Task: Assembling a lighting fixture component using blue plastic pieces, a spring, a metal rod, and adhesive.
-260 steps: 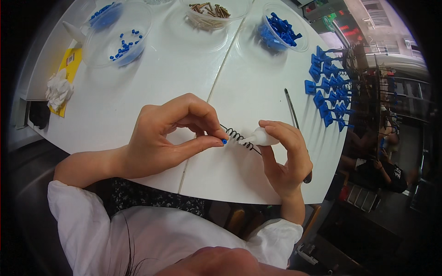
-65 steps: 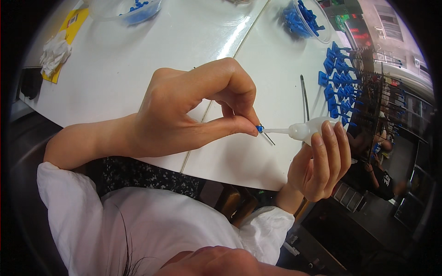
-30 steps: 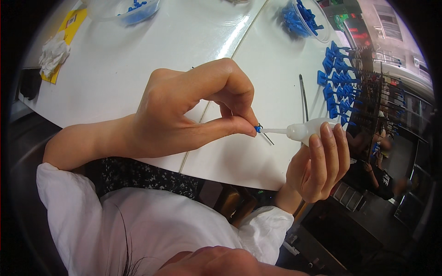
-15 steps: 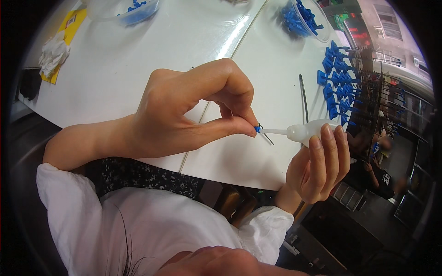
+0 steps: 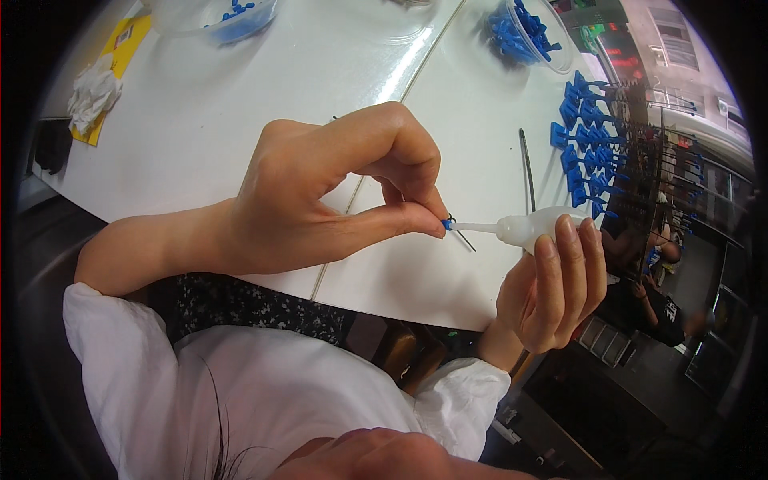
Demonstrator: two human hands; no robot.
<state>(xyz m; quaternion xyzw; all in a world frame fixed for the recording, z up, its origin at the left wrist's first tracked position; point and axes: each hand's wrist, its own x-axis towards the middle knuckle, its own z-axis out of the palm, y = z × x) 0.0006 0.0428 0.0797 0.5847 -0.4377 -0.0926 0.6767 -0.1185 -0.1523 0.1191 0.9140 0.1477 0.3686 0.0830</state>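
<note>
My left hand (image 5: pixel 296 192) is closed in a pinch over the table, its thumb and forefinger on a tiny blue piece (image 5: pixel 447 226). Most of that piece is hidden by the fingertips. My right hand (image 5: pixel 556 292) is wrapped round a whitish squeeze bottle (image 5: pixel 524 230) with a long thin nozzle, held almost level and pointing left. The nozzle's tip meets the blue piece, or comes very close to it. Beside the tip shows a thin dark rod (image 5: pixel 466 240); I cannot tell whether it is joined to the piece.
At the top right stands a clear tub (image 5: pixel 552 36) of blue pieces, with another clear tub (image 5: pixel 244 30) at the top left. Several blue clips (image 5: pixel 588 136) line the right edge. A dark stick (image 5: pixel 527 170) lies near them. Crumpled tissue (image 5: pixel 94 94) sits far left. People are beyond the table.
The squeeze bottle and my right hand have shifted very slightly left. My left hand and the blue piece stay where they were.
</note>
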